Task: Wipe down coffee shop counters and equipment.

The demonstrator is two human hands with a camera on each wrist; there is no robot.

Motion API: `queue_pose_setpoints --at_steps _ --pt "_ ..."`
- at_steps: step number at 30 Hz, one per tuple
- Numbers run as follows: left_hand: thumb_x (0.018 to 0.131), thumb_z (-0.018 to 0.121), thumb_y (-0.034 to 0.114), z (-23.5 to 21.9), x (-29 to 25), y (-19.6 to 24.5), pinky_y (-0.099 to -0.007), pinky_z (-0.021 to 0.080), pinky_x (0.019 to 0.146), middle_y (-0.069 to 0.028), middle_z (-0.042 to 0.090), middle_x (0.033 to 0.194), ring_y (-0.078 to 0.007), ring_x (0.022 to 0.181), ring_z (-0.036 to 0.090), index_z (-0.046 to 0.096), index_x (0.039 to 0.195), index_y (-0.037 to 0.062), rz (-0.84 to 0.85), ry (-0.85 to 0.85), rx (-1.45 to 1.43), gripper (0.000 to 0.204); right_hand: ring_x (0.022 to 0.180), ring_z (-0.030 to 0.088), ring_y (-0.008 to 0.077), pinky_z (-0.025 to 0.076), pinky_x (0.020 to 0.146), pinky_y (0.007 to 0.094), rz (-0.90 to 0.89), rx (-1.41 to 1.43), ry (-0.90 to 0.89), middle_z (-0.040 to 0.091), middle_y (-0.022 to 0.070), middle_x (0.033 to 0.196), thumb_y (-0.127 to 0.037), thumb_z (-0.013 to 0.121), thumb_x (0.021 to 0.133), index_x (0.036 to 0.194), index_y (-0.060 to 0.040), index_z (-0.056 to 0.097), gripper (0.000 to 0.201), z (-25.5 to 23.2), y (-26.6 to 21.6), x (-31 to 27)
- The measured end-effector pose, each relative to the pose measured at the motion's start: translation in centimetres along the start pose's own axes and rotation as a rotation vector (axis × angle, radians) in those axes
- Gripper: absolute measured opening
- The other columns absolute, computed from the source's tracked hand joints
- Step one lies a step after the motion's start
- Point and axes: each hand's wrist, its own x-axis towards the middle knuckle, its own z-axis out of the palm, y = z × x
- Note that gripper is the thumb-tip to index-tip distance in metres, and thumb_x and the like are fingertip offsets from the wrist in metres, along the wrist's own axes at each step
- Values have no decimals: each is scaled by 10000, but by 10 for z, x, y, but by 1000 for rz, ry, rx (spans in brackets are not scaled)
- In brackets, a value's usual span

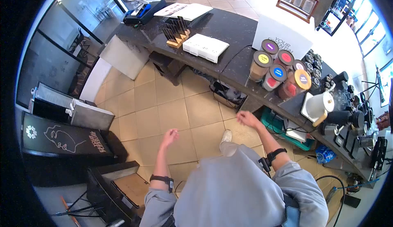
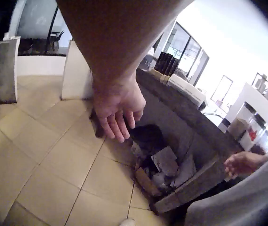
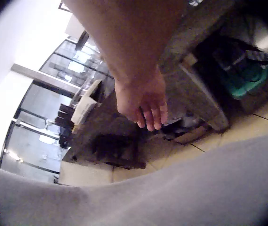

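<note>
right hand [image 1: 247, 118], loose and empty, hangs seemingly near the dark counter [image 1: 233, 28]; left hand [image 1: 169, 137], likewise relaxed, farther off.

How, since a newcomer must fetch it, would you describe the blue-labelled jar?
Find the long dark counter, then the large white box on it. Beside that box stands a cluster of lidded jars. The wanted jar alone has a round blue label on its lid.

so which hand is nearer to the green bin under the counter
Right. In the head view, the right hand is just left of the green bin, apart from it; the left hand is much farther left, over the floor tiles.
</note>
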Motion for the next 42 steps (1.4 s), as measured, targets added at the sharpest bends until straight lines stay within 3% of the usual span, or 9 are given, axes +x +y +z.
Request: queue_pose_setpoints --at_steps 4,9,16,21,23,25,28,36,42 --pt "992 539 214 -8 67 110 -288 507 823 -57 664 975 -154 913 633 616 1143 27 258 127 123 253 753 602 140 498 724 314 -3 248 93 652 55 796 -216 560 931 996 3 651 246 -30 -90 69" --pt "986 539 233 8 139 242 -339 444 997 -100 641 1192 -205 1115 599 569 1270 29 516 175 204 351 974 682 235 512 863 347 69 89 431 713 147 1046 -236 542 933 1161 -16 649 334 -55 -123 164" --pt "894 589 229 40 296 384 -370 347 1098 -233 517 1354 -368 1291 466 522 1305 -35 714 219 471 493 1262 507 249 387 1045 332 365 535 548 520 181 1391 -268 532 950 1427 78 364 613 -74 -148 247" --pt "870 561 265 49 384 391 -459 411 1022 -328 536 1266 -411 1207 521 489 1280 -89 708 160 682 547 1256 482 228 385 1017 365 550 663 589 517 143 1383 -269 518 956 1439 52 361 601 -74 -166 277" --pt "868 567 269 45 399 407 -482 465 926 -326 610 1127 -444 1081 588 526 1200 -94 391 -177 660 494 1190 529 199 408 986 338 550 692 623 579 121 1305 -238 510 965 1397 27 435 513 -69 -177 287" --pt "871 571 229 47 406 402 -493 487 854 -319 642 1021 -462 981 618 567 1096 -88 447 -189 578 389 1219 512 176 371 1047 314 628 594 569 551 111 1349 -205 502 978 1450 21 380 538 -65 -183 294" --pt "887 547 134 42 408 404 -494 486 822 -298 655 962 -449 948 625 609 1005 -71 455 -195 537 246 1057 573 151 425 938 296 584 501 685 641 92 1195 -175 516 969 1352 -13 516 416 -50 -166 299" --pt "903 543 157 37 419 396 -491 500 809 -281 664 945 -437 918 638 628 1015 -72 390 -305 451 269 973 597 145 451 879 295 658 333 766 681 104 1108 -178 542 961 1296 -13 556 374 -46 -174 304" --pt "931 562 172 38 408 389 -425 497 825 -230 680 1024 -361 956 657 558 1161 -35 426 -194 366 310 1030 580 147 443 913 298 612 383 781 652 112 1185 -128 556 961 1357 -13 483 418 -41 -170 300"
